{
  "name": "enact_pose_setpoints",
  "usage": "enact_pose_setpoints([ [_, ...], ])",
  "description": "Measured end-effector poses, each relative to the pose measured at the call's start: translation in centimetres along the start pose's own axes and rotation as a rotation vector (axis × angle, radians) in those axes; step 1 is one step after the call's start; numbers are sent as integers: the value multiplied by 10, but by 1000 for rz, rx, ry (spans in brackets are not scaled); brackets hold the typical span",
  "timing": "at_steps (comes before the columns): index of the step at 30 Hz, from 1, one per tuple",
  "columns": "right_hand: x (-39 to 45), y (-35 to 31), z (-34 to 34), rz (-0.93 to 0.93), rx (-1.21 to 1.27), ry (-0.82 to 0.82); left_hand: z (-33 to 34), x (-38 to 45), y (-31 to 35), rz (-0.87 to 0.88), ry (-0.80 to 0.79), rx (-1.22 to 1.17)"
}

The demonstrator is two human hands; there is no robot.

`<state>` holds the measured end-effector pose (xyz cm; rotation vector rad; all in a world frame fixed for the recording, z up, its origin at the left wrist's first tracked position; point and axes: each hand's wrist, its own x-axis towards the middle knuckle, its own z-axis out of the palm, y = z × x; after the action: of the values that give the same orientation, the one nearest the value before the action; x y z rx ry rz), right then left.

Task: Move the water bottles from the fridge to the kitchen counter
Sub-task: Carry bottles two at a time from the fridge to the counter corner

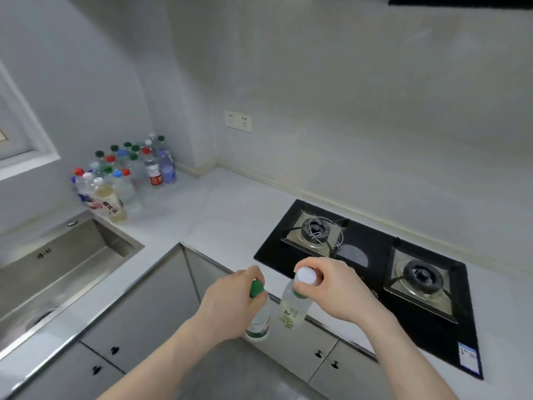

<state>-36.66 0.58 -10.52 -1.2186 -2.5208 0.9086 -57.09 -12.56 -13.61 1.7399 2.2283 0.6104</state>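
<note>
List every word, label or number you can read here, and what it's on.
Nothing reads clearly.
Sink inner wall: small dark marking, too blurred.
Front bottle in the corner: red-and-white label with large characters, illegible.
Red-label bottle: blurred.
Hob sticker: too small.
Held bottles, green cap and white cap: labels illegible.

A home kitchen: steel sink (57, 255), gas hob (375, 272), counter (219, 215).
</note>
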Motion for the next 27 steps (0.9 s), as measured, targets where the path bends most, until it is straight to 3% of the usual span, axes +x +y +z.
enact_pose_setpoints([
  [14, 128, -89, 66, -202, -31, -181, -52, 4, -119, -267, 104, -9],
  [27, 295, -134, 85, -253, -1, -286, -100, 113, -197, -407, 178, 93],
])
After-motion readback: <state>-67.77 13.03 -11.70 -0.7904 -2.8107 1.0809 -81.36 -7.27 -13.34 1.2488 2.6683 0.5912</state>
